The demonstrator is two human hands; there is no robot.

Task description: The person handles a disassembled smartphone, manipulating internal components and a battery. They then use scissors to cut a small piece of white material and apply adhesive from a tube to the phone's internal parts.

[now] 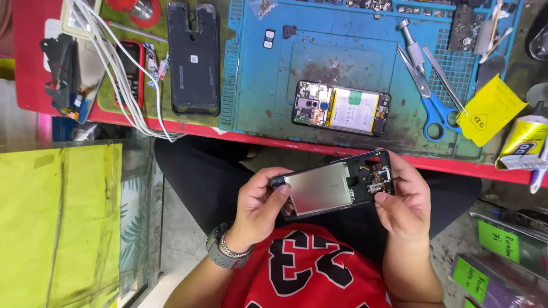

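Above lap, opened phone frame [334, 185] is pinched at both ends by left hand [260, 205] & right hand [402, 199]; behind, on blue mat [257, 85]: second phone [341, 107], scissors [428, 94], tweezers [445, 80]; red bench edge [34, 68].

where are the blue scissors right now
In the head view, the blue-handled scissors lie at the right of the blue work mat, between the opened phone and the yellow tag.

- Opened phone [341, 108] with its battery showing, centre of the blue mat [257, 85].
- Blue-handled scissors [427, 97] and tweezers [445, 80], upper right.
- Black back cover [193, 57], upper left.
- White cables [117, 68], far left.
- Yellow glue tube [522, 142], right edge.
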